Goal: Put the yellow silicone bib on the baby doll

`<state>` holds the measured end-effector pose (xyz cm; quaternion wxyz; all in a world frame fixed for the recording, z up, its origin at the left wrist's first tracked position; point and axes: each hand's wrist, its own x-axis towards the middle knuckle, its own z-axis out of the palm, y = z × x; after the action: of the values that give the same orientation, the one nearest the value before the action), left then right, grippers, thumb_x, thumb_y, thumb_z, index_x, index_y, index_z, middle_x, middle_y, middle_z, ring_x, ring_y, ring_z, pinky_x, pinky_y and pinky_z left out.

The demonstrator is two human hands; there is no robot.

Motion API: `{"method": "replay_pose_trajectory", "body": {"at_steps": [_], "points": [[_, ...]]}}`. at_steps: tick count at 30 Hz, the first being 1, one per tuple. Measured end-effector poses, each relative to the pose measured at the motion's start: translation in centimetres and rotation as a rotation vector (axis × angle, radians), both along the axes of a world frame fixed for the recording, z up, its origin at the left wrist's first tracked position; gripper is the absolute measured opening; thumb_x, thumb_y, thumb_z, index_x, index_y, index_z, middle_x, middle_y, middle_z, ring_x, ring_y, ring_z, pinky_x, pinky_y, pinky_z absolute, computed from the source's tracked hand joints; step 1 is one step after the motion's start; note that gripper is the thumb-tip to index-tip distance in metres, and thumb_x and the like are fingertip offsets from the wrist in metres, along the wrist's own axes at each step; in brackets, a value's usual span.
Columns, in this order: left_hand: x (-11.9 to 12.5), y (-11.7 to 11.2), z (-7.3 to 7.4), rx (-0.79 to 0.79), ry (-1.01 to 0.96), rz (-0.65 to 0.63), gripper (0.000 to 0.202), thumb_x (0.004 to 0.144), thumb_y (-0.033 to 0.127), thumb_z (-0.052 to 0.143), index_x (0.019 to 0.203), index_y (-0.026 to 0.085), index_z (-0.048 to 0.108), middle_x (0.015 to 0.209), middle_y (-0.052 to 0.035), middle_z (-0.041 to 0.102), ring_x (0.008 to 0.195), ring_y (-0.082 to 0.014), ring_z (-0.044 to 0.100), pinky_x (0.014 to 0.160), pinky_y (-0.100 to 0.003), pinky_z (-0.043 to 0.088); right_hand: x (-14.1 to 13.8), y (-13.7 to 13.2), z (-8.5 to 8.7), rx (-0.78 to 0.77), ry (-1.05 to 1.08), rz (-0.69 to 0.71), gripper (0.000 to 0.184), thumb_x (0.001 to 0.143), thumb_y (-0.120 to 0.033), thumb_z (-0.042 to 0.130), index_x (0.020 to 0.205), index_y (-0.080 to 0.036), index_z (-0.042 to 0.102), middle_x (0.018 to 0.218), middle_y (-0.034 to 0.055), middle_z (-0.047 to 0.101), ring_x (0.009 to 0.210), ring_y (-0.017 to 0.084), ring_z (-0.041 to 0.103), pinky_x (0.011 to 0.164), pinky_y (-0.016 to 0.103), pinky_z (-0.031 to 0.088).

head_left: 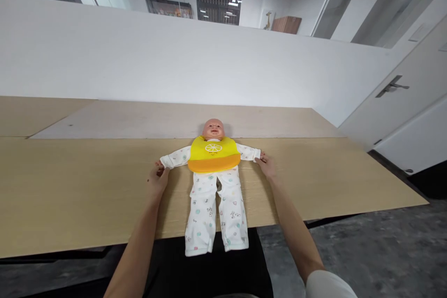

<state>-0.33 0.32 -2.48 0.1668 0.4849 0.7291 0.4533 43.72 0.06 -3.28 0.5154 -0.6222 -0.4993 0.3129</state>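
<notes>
Baby doll (pixel 213 129) in citrus-slice bib (pixel 214 153) and printed pajamas (pixel 202 205) is lying face-up on table (pixel 87 186), left hand (pixel 158 179) and right hand (pixel 267 166), nearly closed, pinching its cuffs (pixel 167 162).

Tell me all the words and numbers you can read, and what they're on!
None can be read.
Bib: a white slice picture with small marks under it; no readable letters.
Pants: tiny printed pictures; any letters are too small to read.
Shelf behind the glass: too blurred to read.
</notes>
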Motion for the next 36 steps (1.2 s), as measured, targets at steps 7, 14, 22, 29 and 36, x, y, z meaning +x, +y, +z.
{"method": "replay_pose_trajectory", "body": {"at_steps": [7, 14, 22, 29, 36], "points": [[0.3, 0.1, 0.8, -0.003, -0.175, 0.010, 0.014, 0.074, 0.024, 0.060, 0.081, 0.013, 0.063, 0.085, -0.0105, 0.068, 0.078, -0.0228, 0.064, 0.070, -0.033, 0.051, 0.1, 0.4, -0.3, -0.005, 0.084, 0.067, 0.050, 0.062, -0.064, 0.068, 0.072, -0.017, 0.057, 0.087, 0.0085, 0.066, 0.080, 0.021, 0.063, 0.067, 0.035, 0.055], [0.6, 0.5, 0.7, -0.003, -0.278, -0.006, 0.010, 0.073, 0.020, 0.058, 0.080, 0.013, 0.060, 0.080, -0.0085, 0.068, 0.078, -0.0218, 0.067, 0.071, -0.031, 0.052, 0.0, 0.1, 0.4, -0.092, 0.067, -0.001, 0.033, 0.065, -0.046, 0.070, 0.075, -0.015, 0.064, 0.082, 0.0105, 0.067, 0.063, 0.018, 0.057, 0.044, 0.027, 0.043], [0.4, 0.2, 1.0, -0.039, -0.228, 0.043, 0.010, 0.071, 0.022, 0.064, 0.076, 0.014, 0.060, 0.073, -0.0061, 0.066, 0.072, -0.0215, 0.065, 0.070, -0.033, 0.051, -0.6, 0.1, 1.0, -0.126, 0.063, -0.063, 0.029, 0.067, -0.041, 0.070, 0.068, -0.015, 0.058, 0.079, 0.0094, 0.062, 0.063, 0.016, 0.054, 0.041, 0.024, 0.036], [0.5, 0.2, 1.1, -0.040, -0.194, 0.050, 0.009, 0.069, 0.023, 0.063, 0.072, 0.016, 0.058, 0.073, -0.0067, 0.065, 0.073, -0.0223, 0.064, 0.069, -0.033, 0.050, -1.0, 0.1, 1.0, -0.123, 0.069, -0.091, 0.041, 0.063, -0.049, 0.075, 0.063, -0.017, 0.049, 0.072, 0.0050, 0.056, 0.061, 0.013, 0.050, 0.044, 0.024, 0.041], [0.6, 0.2, 1.3, -0.063, -0.183, 0.047, 0.008, 0.069, 0.023, 0.061, 0.072, 0.018, 0.057, 0.072, -0.0068, 0.066, 0.073, -0.0235, 0.064, 0.068, -0.034, 0.050, -1.1, -0.1, 1.2, -0.096, 0.070, -0.108, 0.050, 0.058, -0.057, 0.075, 0.063, -0.018, 0.046, 0.066, 0.0013, 0.055, 0.056, 0.009, 0.043, 0.043, 0.021, 0.035]]}}
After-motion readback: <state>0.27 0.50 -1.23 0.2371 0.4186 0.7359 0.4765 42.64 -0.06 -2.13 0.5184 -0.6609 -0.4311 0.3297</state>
